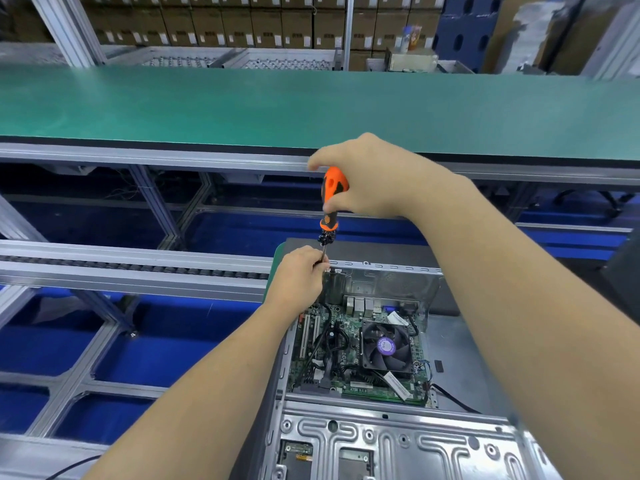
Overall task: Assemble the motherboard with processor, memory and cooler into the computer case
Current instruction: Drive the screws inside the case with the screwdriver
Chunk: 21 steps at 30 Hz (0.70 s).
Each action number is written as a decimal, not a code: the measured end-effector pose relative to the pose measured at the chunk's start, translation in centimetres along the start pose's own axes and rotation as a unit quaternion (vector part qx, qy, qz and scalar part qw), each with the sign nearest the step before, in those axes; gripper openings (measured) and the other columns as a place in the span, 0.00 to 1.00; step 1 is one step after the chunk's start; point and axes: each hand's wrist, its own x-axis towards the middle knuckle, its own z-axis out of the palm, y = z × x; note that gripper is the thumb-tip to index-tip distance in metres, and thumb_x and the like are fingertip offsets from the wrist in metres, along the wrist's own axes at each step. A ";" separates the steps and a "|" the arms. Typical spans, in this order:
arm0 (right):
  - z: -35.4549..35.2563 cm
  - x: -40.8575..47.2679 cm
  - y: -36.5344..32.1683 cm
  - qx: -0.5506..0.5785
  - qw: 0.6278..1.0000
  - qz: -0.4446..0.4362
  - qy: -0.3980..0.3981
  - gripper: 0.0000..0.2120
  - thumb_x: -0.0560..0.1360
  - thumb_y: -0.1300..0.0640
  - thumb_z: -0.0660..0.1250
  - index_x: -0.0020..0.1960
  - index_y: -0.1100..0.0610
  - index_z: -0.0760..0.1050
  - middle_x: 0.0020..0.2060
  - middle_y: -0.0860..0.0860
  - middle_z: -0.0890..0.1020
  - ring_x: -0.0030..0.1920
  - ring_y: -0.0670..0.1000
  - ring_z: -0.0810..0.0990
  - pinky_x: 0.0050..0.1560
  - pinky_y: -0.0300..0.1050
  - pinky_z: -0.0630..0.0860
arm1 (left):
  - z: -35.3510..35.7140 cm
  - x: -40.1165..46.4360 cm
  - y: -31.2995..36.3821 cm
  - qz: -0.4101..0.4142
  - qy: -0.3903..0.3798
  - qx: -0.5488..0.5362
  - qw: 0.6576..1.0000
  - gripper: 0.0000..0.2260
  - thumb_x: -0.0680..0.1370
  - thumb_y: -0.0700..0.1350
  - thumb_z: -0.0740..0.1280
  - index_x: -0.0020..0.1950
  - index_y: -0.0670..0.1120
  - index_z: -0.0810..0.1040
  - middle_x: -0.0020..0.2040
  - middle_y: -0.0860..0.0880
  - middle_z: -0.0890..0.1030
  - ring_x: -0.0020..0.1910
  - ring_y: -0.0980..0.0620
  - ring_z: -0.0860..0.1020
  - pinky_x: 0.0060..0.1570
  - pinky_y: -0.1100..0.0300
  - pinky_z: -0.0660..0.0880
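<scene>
An open grey computer case [398, 441] lies in front of me. Inside it sits the green motherboard [346, 355], with a black cooler fan [386, 346] and a memory stick [384, 396] along its near edge. An orange and black screwdriver [329, 209] stands upright over the case's far left corner. My right hand [370, 178] grips its handle from above. My left hand [301, 271] pinches the metal shaft just below the handle. The screwdriver tip is hidden behind my left hand.
A long green bench top [311, 105] runs across behind the case. A roller conveyor rail [131, 268] lies at the left, with an aluminium frame and blue floor below. Cardboard boxes are stacked at the back. A black cable [453, 400] trails from the case's right side.
</scene>
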 end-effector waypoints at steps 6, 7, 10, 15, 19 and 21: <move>0.3 0.1 0.0 -0.004 1.000 0.019 0.000 0.19 0.75 0.41 0.71 0.48 0.58 0.77 0.40 0.53 0.77 0.43 0.57 0.76 0.39 0.48 0.73 | 0.0 0.0 0.0 0.003 -0.002 0.002 1.000 0.05 0.81 0.41 0.65 0.49 0.44 0.81 0.45 0.51 0.80 0.46 0.51 0.77 0.52 0.52 0.76; 0.1 0.0 0.0 0.013 1.000 0.007 -0.003 0.16 0.75 0.46 0.73 0.55 0.56 0.78 0.44 0.52 0.78 0.46 0.57 0.76 0.44 0.49 0.75 | 0.0 0.0 0.0 0.000 0.002 0.000 1.000 0.05 0.81 0.41 0.66 0.49 0.44 0.81 0.45 0.51 0.79 0.45 0.52 0.76 0.51 0.52 0.76; -0.1 -0.2 0.0 0.025 1.000 0.002 0.011 0.15 0.75 0.46 0.73 0.53 0.57 0.81 0.41 0.51 0.80 0.44 0.56 0.78 0.44 0.49 0.77 | -0.1 -0.1 0.1 0.008 -0.002 0.003 1.000 0.06 0.81 0.41 0.65 0.48 0.43 0.81 0.45 0.50 0.80 0.46 0.51 0.76 0.52 0.52 0.76; -0.2 -0.2 0.1 0.027 1.000 0.008 -0.012 0.19 0.74 0.42 0.73 0.58 0.54 0.78 0.47 0.50 0.80 0.46 0.56 0.76 0.48 0.51 0.78 | -0.1 0.0 0.1 0.005 -0.011 0.007 1.000 0.06 0.81 0.40 0.64 0.49 0.43 0.81 0.46 0.50 0.80 0.47 0.51 0.76 0.53 0.52 0.75; 0.0 -0.2 -0.1 -0.001 1.000 0.018 -0.001 0.17 0.74 0.43 0.74 0.47 0.56 0.78 0.41 0.52 0.79 0.41 0.57 0.77 0.39 0.48 0.74 | -0.2 0.0 0.2 0.015 -0.017 0.007 1.000 0.06 0.81 0.40 0.64 0.49 0.43 0.81 0.45 0.51 0.79 0.47 0.51 0.75 0.53 0.53 0.75; 0.0 -0.1 0.0 -0.010 0.999 0.035 -0.002 0.21 0.73 0.38 0.72 0.42 0.57 0.75 0.37 0.53 0.77 0.39 0.57 0.77 0.36 0.48 0.73 | -0.1 0.0 0.2 0.017 -0.018 0.009 1.000 0.06 0.81 0.41 0.64 0.48 0.44 0.81 0.45 0.52 0.78 0.47 0.51 0.75 0.53 0.54 0.74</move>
